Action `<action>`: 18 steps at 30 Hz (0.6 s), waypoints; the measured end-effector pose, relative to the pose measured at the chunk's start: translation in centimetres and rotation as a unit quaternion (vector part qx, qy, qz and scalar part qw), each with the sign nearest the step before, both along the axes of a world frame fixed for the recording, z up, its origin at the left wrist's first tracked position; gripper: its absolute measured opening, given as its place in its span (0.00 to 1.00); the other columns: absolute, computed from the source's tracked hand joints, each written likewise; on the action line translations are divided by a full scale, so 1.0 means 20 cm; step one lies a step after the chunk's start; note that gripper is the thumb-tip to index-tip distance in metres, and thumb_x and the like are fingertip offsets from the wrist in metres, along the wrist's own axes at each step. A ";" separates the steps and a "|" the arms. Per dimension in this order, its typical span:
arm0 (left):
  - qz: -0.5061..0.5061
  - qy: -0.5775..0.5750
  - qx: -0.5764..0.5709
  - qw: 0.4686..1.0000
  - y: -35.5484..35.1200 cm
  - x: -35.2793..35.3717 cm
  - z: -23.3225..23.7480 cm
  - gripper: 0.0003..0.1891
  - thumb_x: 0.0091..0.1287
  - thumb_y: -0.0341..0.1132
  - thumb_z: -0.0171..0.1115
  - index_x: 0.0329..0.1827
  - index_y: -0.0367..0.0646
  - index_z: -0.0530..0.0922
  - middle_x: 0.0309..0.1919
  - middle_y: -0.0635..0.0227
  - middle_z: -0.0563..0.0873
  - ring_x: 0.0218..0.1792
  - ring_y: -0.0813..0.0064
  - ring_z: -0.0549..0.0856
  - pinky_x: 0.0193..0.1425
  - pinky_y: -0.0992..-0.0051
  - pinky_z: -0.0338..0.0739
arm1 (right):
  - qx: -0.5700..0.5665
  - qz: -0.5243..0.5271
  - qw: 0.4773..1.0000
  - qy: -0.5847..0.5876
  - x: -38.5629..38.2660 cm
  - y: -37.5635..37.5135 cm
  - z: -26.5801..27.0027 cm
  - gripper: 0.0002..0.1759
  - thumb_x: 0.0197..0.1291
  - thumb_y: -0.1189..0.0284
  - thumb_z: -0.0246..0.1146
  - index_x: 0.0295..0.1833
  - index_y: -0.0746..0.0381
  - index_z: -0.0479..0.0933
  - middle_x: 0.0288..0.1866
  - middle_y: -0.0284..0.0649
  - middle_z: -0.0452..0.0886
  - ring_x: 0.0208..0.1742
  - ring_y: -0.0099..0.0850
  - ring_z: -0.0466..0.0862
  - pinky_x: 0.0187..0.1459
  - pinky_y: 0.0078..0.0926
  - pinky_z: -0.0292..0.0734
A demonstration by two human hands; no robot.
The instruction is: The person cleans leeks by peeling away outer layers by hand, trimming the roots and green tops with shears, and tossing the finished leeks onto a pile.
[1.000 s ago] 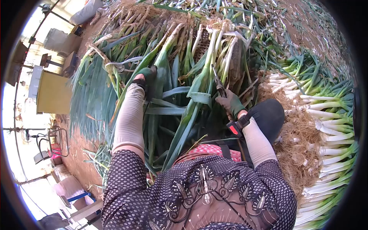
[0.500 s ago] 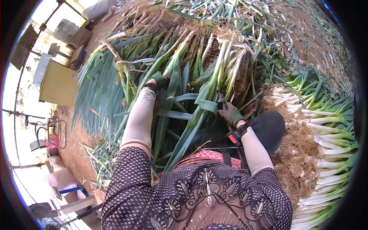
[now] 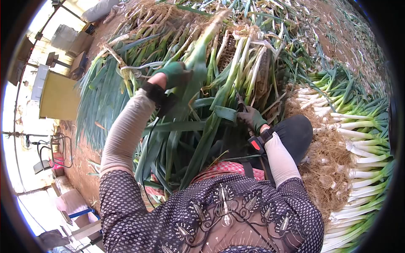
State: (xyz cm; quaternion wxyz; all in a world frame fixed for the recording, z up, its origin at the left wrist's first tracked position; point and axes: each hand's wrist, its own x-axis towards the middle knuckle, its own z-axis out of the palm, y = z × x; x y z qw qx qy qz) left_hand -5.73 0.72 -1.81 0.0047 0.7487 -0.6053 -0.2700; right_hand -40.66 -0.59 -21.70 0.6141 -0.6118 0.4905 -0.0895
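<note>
The gloved left hand (image 3: 174, 75) is clenched around a leek (image 3: 204, 40), which stands tilted above the pile (image 3: 122, 80) of untrimmed leeks in front of the person. The gloved right hand (image 3: 253, 119) grasps a knife (image 3: 240, 101), blade pointing up against the leaves. Trimmed leeks (image 3: 363, 126) lie in rows to the right, beside a heap of roots (image 3: 327, 147).
</note>
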 end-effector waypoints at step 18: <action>0.018 0.158 0.071 0.985 -0.07 -0.35 -0.36 0.40 0.47 0.65 0.73 0.51 0.35 0.85 0.43 0.55 0.88 0.45 0.61 0.86 0.53 0.67 0.76 | -0.001 -0.124 0.986 -0.108 -0.07 0.33 0.50 0.20 0.61 0.69 0.66 0.55 0.68 0.74 0.33 0.33 0.79 0.30 0.20 0.81 0.35 0.21 0.77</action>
